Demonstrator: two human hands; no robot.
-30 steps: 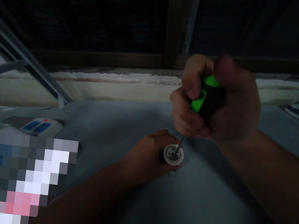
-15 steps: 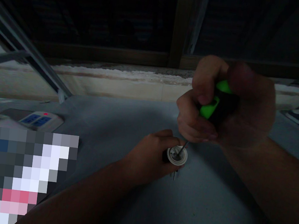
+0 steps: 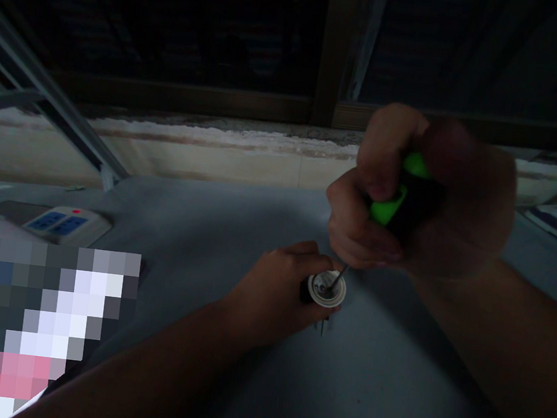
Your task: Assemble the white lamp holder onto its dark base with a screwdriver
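Observation:
My left hand (image 3: 279, 293) is wrapped round a small round fitting (image 3: 319, 295) with a white rim, a dark side and a metal-looking inside with small round screw-like spots. Its open face is turned up towards me, and thin metal pieces stick out beneath it. In my closed right hand (image 3: 426, 192) is a screwdriver (image 3: 385, 209) with a green and black handle. The thin shaft slants down to the left, and its tip is inside the fitting's rim. Fingers and palm cover much of the handle. The exact spot the tip touches is too dark to make out.
A white power strip (image 3: 68, 222) with blue socket panels and a red light lies left on the grey tabletop (image 3: 196, 226). A metal frame (image 3: 64, 97) slants at the far left. A pixelated patch hides the lower left. Behind stands a dark window (image 3: 202, 39).
My right hand and the screwdriver handle have shifted right, so the shaft leans more. The fitting sits slightly further right in view, still in my left hand. Little differs in the last half second.

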